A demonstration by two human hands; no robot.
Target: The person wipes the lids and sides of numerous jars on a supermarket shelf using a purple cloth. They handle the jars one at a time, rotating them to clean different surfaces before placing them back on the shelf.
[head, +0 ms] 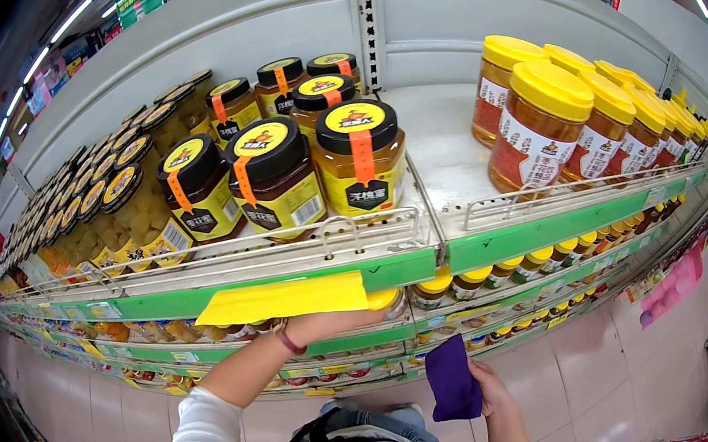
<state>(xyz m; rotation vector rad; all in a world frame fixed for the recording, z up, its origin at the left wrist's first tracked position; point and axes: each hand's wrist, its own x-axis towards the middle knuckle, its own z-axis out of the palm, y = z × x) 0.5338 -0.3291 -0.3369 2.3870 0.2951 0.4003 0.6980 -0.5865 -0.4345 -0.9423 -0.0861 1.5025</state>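
Observation:
My left hand (355, 320) reaches in below the edge of the top shelf, against a yellow-lidded jar (392, 302) on the shelf beneath. Its fingers are mostly hidden, so whether they grip the jar cannot be seen. Just above that forearm, a yellow strip (285, 299) hangs over the green shelf edge (410, 272). A dark purple cloth (455, 379) hangs from my right hand (489, 387), pinched at its right side, in front of the lower shelves. Black-lidded honey jars (276, 178) stand on the top shelf behind a wire guard (339, 236).
Larger yellow-lidded honey jars (537, 131) line the top shelf's right side. Jars of pale fruit (136, 214) crowd its left end. Below run more rows of small jars (531, 262). A pink package (670, 290) hangs at the right, over the tiled floor (608, 365).

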